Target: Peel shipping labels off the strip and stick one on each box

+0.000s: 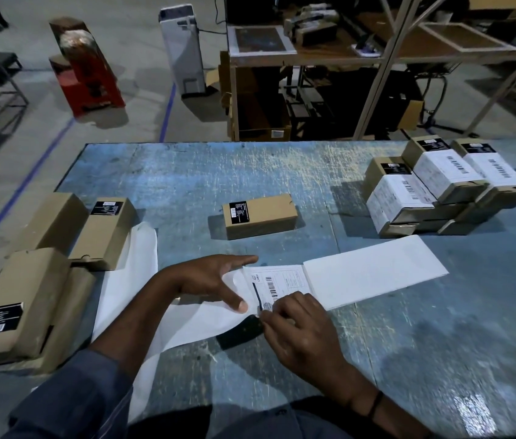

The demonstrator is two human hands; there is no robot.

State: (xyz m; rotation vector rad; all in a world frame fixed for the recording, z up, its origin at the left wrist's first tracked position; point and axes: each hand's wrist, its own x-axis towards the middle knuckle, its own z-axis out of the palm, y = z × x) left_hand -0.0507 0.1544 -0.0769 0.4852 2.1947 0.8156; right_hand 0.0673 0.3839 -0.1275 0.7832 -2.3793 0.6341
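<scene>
Head view: your left hand lies spread, pressing the strip to the worktop; your right hand pinches the near corner of the label. The bare box lies at 12 o'clock from both hands, long axis 9-to-3, nearer your left.

A scratched blue tabletop is set on a grey concrete floor marked with blue tape lines; a wooden shelving bench is seen beyond, dimly lit.
</scene>
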